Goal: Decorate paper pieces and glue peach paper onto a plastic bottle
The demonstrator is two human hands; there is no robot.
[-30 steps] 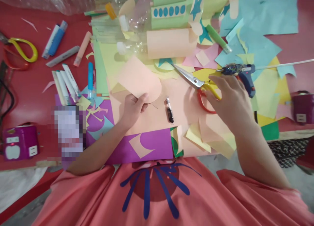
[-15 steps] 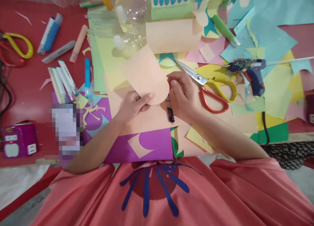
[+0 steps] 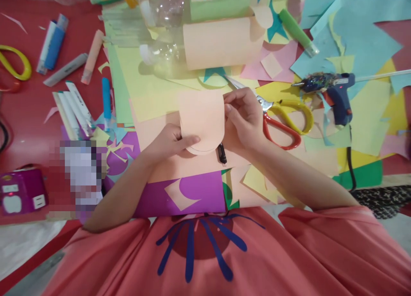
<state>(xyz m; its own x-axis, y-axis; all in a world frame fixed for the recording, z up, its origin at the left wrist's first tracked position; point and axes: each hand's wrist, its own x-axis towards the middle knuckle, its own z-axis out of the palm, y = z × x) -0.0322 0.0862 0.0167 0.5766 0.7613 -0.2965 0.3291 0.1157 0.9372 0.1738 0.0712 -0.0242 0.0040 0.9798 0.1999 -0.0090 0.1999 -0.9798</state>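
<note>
Two peach paper cutouts (image 3: 202,116), straight at the top and rounded at the bottom, lie one over the other, their curved lower edges slightly offset. My left hand (image 3: 171,142) grips them at the lower left, thumb on top and fingers behind. At the upper right edge, my right hand (image 3: 245,118) pinches the paper between thumb and fingertips. A black pen (image 3: 221,153) lies just below, on a large peach sheet (image 3: 167,167). Scissors with one yellow and one red handle (image 3: 282,142) rest beside my right hand, their blades partly hidden behind it.
A blue glue gun (image 3: 342,97) lies at right. Beyond the cutouts are a peach-wrapped bottle (image 3: 221,43) and a green marker (image 3: 297,32). Several markers (image 3: 72,109), a purple power socket box (image 3: 24,191) and more scissors (image 3: 17,62) are at left. Paper scraps surround the work.
The cutouts have turned from tilted to nearly upright and come slightly lower, with a second rounded edge now showing. My right hand has taken hold of their right edge.
</note>
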